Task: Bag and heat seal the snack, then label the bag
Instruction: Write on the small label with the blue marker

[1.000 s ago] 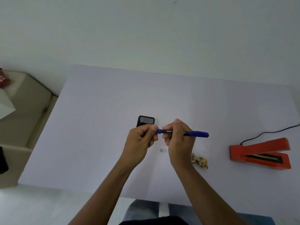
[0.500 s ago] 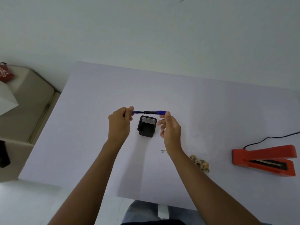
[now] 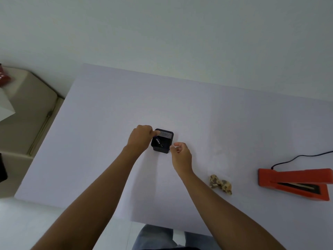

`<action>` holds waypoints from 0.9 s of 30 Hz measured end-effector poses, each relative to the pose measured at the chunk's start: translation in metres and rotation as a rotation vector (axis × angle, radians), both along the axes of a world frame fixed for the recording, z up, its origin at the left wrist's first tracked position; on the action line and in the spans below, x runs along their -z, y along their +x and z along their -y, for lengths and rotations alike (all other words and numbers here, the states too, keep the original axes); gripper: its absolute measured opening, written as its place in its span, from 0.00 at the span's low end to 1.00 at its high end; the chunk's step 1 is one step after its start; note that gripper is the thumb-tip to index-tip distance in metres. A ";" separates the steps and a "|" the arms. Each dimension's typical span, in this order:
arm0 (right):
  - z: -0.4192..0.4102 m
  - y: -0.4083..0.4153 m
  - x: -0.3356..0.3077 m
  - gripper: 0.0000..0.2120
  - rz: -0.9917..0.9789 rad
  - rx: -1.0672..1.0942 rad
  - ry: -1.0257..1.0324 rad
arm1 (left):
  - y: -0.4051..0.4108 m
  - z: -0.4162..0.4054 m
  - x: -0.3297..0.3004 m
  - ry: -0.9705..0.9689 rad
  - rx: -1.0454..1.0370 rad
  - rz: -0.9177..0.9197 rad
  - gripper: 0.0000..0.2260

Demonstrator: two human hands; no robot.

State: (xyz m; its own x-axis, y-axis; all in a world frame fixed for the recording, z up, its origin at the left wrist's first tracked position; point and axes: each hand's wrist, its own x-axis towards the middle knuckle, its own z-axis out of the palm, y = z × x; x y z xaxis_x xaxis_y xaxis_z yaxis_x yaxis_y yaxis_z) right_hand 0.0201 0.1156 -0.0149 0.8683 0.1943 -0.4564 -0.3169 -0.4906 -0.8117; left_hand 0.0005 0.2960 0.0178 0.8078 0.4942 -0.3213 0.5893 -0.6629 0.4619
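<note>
A black mesh pen holder (image 3: 163, 143) stands at the middle of the white table (image 3: 108, 141). A blue marker (image 3: 159, 142) leans inside it, its lower end down in the holder. My left hand (image 3: 141, 137) is at the holder's left rim, and its fingertips pinch the marker's top end. My right hand (image 3: 181, 154) hovers just right of the holder, its fingers loosely curled, holding nothing. The snack (image 3: 221, 184), a speckled beige lump, lies on the table to the right of my right forearm; I cannot make out the clear bag around it.
An orange heat sealer (image 3: 295, 182) with a black cord (image 3: 299, 157) lies at the right edge of the table. A beige seat (image 3: 27, 109) with a red packet (image 3: 4, 78) stands to the left. My legs show below the table's near edge.
Both hands held the marker level a second ago, then carried it over the holder. Now the left hand has lowered it into the holder and the right hand has let go.
</note>
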 end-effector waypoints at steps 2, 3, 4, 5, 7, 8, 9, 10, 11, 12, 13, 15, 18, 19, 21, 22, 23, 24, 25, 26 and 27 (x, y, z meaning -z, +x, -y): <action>0.000 -0.001 0.005 0.09 -0.013 0.009 0.006 | -0.002 0.009 0.005 -0.053 -0.099 0.039 0.22; 0.000 -0.002 0.007 0.09 -0.026 0.018 0.018 | -0.006 0.015 0.008 -0.111 -0.177 0.085 0.22; 0.000 -0.003 0.010 0.09 -0.033 0.026 0.032 | -0.010 0.023 0.011 -0.177 -0.257 0.138 0.22; 0.001 -0.004 0.013 0.09 -0.031 0.031 0.042 | -0.016 0.031 0.014 -0.235 -0.327 0.176 0.21; 0.000 -0.006 0.019 0.07 -0.010 0.032 0.060 | -0.029 0.053 0.020 -0.334 -0.398 0.231 0.19; -0.001 -0.007 0.020 0.07 0.001 0.033 0.069 | -0.035 0.063 0.023 -0.380 -0.405 0.255 0.18; -0.003 -0.008 0.019 0.08 0.010 0.036 0.075 | -0.040 0.072 0.024 -0.428 -0.399 0.281 0.17; -0.005 -0.007 0.019 0.08 0.015 0.041 0.077 | -0.043 0.078 0.025 -0.471 -0.389 0.308 0.16; -0.007 -0.005 0.018 0.09 0.019 0.046 0.076 | -0.043 0.082 0.027 -0.501 -0.384 0.333 0.17; -0.009 -0.002 0.019 0.10 0.023 0.048 0.068 | -0.041 0.082 0.027 -0.517 -0.380 0.346 0.17; -0.012 0.002 0.018 0.11 0.029 0.045 0.057 | -0.037 0.079 0.027 -0.526 -0.375 0.346 0.16; -0.020 0.013 0.017 0.13 0.041 0.037 0.041 | -0.024 0.070 0.025 -0.533 -0.355 0.334 0.15; -0.035 0.037 0.012 0.12 0.048 0.030 0.049 | 0.000 0.053 0.020 -0.530 -0.320 0.331 0.14; -0.040 0.046 0.009 0.12 0.051 0.027 0.047 | 0.009 0.048 0.018 -0.531 -0.312 0.328 0.14; -0.050 0.063 0.005 0.13 0.067 0.018 0.032 | 0.025 0.038 0.017 -0.531 -0.294 0.309 0.15; -0.054 0.071 0.003 0.13 0.072 0.015 0.024 | 0.032 0.033 0.016 -0.525 -0.282 0.297 0.15; -0.058 0.077 0.001 0.13 0.073 0.012 0.017 | 0.038 0.029 0.016 -0.517 -0.271 0.289 0.15; -0.061 0.082 0.001 0.13 0.076 0.008 0.009 | 0.044 0.026 0.018 -0.513 -0.265 0.281 0.15; -0.062 0.087 0.000 0.13 0.080 0.002 -0.004 | 0.048 0.023 0.019 -0.512 -0.263 0.274 0.15; -0.063 0.090 0.001 0.13 0.083 -0.006 -0.018 | 0.051 0.022 0.020 -0.513 -0.264 0.264 0.15; -0.063 0.093 0.002 0.13 0.083 -0.017 -0.031 | 0.054 0.021 0.021 -0.514 -0.266 0.259 0.15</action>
